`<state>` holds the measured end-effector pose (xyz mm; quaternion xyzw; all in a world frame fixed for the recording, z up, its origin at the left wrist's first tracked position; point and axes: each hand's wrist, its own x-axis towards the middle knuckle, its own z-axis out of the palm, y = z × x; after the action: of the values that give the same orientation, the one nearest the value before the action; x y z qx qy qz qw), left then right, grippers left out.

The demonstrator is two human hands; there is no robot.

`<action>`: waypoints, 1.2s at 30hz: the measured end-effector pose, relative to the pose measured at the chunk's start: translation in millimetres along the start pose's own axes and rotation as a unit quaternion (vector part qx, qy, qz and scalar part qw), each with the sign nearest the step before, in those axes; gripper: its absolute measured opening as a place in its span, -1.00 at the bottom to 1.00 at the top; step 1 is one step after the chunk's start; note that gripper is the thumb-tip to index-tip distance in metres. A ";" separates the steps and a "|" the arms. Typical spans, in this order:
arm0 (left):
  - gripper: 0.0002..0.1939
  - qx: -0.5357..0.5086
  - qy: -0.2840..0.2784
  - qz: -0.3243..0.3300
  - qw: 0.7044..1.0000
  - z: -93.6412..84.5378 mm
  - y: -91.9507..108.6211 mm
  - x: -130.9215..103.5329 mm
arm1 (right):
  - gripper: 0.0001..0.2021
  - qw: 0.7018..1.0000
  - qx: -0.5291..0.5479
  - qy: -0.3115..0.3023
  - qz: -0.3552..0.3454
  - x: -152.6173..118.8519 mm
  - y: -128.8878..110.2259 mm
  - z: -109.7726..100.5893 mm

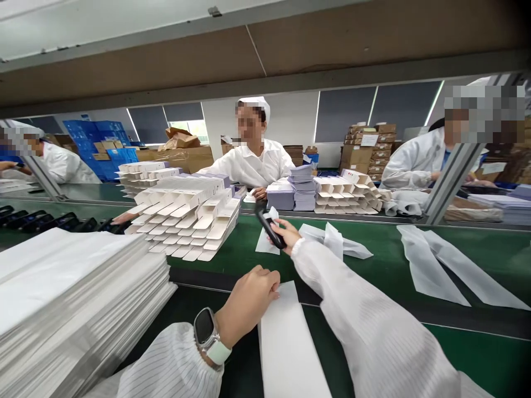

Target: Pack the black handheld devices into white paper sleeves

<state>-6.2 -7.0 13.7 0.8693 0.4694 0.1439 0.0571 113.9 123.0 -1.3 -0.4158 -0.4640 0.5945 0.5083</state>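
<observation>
The right hand [289, 235] grips 1 black device [271, 225] above the green belt [244, 243]; the left hand [254, 298], fingers curled, pinches 1 white sleeve [288, 342]. Beyond, open-ended white cartons [186, 215] sit stacked, their visible openings showing bare interiors.

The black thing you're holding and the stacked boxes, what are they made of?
The black thing in the right hand looks like hard, smooth plastic, because its curve shines; I can't rule out painted metal. The stacked boxes look like thin card, mostly matte white, with flat flaps.
</observation>
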 end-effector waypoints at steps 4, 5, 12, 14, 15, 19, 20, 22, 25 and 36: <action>-0.90 0.033 0.047 0.054 0.997 2.4 -0.2 -0.3 | -0.34 0.989 0.071 -0.112 -0.066 -46.3 -38.5 -26.3; -0.89 0.040 0.052 0.060 0.996 3.6 -0.6 -0.5 | -0.28 0.985 0.074 -0.139 -0.075 -57.6 -43.4 -30.1; -0.78 0.047 0.052 0.066 0.995 5.0 -0.6 -2.4 | -0.14 0.984 0.004 -0.157 -0.083 -89.6 -32.2 -31.0; -0.77 0.036 0.051 0.058 0.996 3.7 -1.0 -2.0 | -0.14 0.984 -0.003 -0.162 -0.070 -87.7 -28.8 -30.1; -0.76 0.028 0.052 0.055 0.997 3.3 -1.4 -1.5 | -0.15 0.984 -0.004 -0.164 -0.065 -86.4 -28.2 -30.3; -0.72 0.000 0.058 0.041 0.997 3.3 -3.8 1.0 | -0.23 0.986 -0.001 -0.154 -0.068 -82.4 -29.2 -32.9; -0.72 -0.006 0.058 0.038 0.998 3.7 -4.2 1.4 | -0.26 0.986 0.004 -0.149 -0.071 -81.9 -29.6 -33.5; -0.71 -0.015 0.058 0.034 0.998 4.6 -4.5 1.6 | -0.32 0.987 0.013 -0.141 -0.078 -81.7 -30.5 -33.7; -0.72 -0.033 0.056 0.034 0.997 5.4 -4.0 1.2 | -0.35 0.987 0.017 -0.135 -0.085 -83.1 -31.1 -32.5; -0.70 -0.228 0.119 -0.036 0.966 -3.7 0.5 3.6 | -0.63 0.989 -0.054 -0.135 -0.035 -77.4 -12.9 -26.7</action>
<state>-5.1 -4.4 18.0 0.7927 0.4587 0.3468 0.2025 153.1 50.4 7.1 -0.3424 -0.5739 0.6011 0.4382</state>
